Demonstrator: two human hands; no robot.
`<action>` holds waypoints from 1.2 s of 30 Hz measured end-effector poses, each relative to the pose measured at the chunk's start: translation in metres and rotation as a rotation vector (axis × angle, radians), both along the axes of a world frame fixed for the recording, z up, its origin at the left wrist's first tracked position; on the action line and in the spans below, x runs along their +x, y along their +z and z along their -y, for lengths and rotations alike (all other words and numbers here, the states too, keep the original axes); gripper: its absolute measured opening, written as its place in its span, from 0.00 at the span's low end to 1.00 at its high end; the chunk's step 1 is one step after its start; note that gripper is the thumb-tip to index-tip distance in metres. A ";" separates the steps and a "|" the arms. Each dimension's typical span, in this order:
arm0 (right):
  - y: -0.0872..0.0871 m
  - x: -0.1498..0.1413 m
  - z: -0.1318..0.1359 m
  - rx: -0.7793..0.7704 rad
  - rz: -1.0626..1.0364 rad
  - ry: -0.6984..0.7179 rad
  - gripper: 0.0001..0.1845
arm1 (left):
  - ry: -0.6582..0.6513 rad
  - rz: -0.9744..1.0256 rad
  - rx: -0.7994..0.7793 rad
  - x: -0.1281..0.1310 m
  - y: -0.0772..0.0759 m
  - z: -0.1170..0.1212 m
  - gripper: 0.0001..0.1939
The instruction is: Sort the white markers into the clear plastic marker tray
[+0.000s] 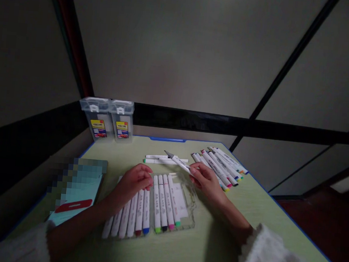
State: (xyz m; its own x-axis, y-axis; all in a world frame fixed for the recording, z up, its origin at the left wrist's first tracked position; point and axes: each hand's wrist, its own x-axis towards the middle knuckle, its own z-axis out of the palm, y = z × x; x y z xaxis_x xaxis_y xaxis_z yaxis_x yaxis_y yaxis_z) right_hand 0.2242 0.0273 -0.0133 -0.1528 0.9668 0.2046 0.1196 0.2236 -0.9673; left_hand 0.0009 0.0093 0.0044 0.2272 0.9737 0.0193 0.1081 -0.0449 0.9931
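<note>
My right hand (205,178) grips a white marker (180,163) at its near end, its dark, tapered end pointing up and left. Below and left of it lies a clear plastic tray (192,214) with two groups of white markers side by side. Blue, dark red, green, black and pink ends show along its near edge. Over the far end of the left group is my left hand (136,180), fingers curled in together; whatever they may hold is hidden. Behind the tray, two more markers (156,161) lie crosswise on the table, partly covered by the held marker.
A loose pile of markers (220,163) lies at the table's right side. Two clear lidded boxes (97,120) with yellow labels stand at the back left corner. A teal flat package (80,192) with a red strip lies left. The table (228,250) has a blue edge.
</note>
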 end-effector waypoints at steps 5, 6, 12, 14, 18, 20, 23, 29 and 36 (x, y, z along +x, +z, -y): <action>-0.007 -0.001 0.005 -0.113 -0.169 -0.079 0.13 | 0.028 -0.006 0.015 0.002 0.004 0.002 0.10; -0.007 -0.001 0.005 -0.107 -0.179 -0.087 0.13 | 0.027 -0.002 0.017 0.002 0.003 0.002 0.11; -0.002 -0.004 0.005 -0.053 -0.104 -0.107 0.13 | -0.006 -0.023 0.004 0.001 -0.002 -0.001 0.10; 0.000 -0.006 0.008 -0.043 -0.061 -0.083 0.13 | -0.021 -0.046 -0.028 0.001 0.001 0.000 0.10; 0.001 -0.012 0.012 -0.048 -0.015 -0.021 0.12 | -0.019 -0.026 -0.028 0.002 0.008 0.006 0.08; 0.002 -0.014 0.013 -0.048 0.000 -0.014 0.11 | -0.016 -0.014 -0.017 0.003 0.009 0.007 0.07; 0.004 -0.016 0.015 -0.051 0.012 -0.010 0.11 | -0.026 -0.023 -0.002 0.002 0.008 0.006 0.06; 0.007 -0.017 0.017 -0.042 -0.001 -0.014 0.13 | -0.029 -0.019 -0.022 0.001 0.006 0.005 0.07; -0.002 -0.013 0.013 -0.096 -0.158 -0.075 0.22 | -0.009 -0.060 0.020 -0.001 0.005 0.004 0.10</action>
